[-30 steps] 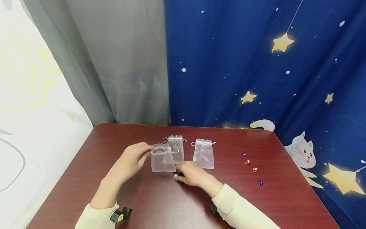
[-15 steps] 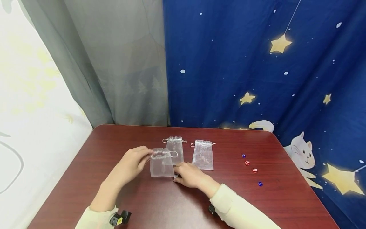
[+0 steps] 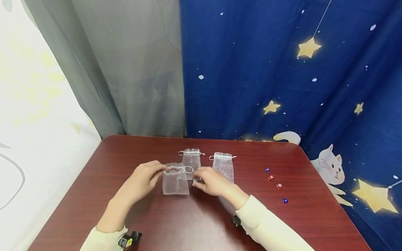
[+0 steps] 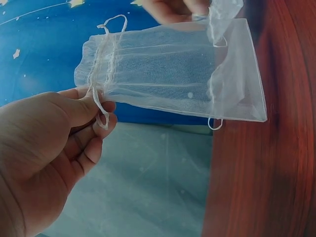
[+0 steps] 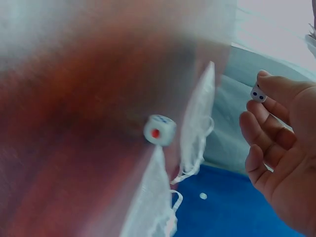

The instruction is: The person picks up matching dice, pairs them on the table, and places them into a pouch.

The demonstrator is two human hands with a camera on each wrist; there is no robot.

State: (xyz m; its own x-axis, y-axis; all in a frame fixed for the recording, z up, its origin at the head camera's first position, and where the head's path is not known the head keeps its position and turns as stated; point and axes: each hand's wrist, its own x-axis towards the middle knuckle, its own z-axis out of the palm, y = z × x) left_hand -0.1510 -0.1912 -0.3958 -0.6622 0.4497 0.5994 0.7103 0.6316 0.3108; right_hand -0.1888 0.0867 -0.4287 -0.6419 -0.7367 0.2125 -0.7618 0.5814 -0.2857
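My left hand (image 3: 145, 178) pinches a sheer white drawstring bag (image 3: 176, 184) near its gathered mouth. In the left wrist view, that bag (image 4: 158, 64) hangs out flat from thumb and fingertips, its cord looped beside them. Just right of it, my right hand (image 3: 211, 180) holds a small white die (image 3: 195, 180) between thumb and fingers. Dark pips show on this die (image 5: 257, 94) in the right wrist view. A second white die (image 5: 160, 131) with a red pip lies on the table close to the bags there.
Two more sheer bags lie behind the hands: one at the middle (image 3: 191, 159), and one farther right (image 3: 223, 164), partly covered by the right hand. Toward the table's right side sit two red dice (image 3: 278, 186) and two blue dice (image 3: 285, 201). Curtains (image 3: 245, 87) hang beyond the back edge.
My right hand has picked up the white die from the table and raised it, moving slightly away from me. The left hand still holds the bag, which has shifted slightly left and toward me.
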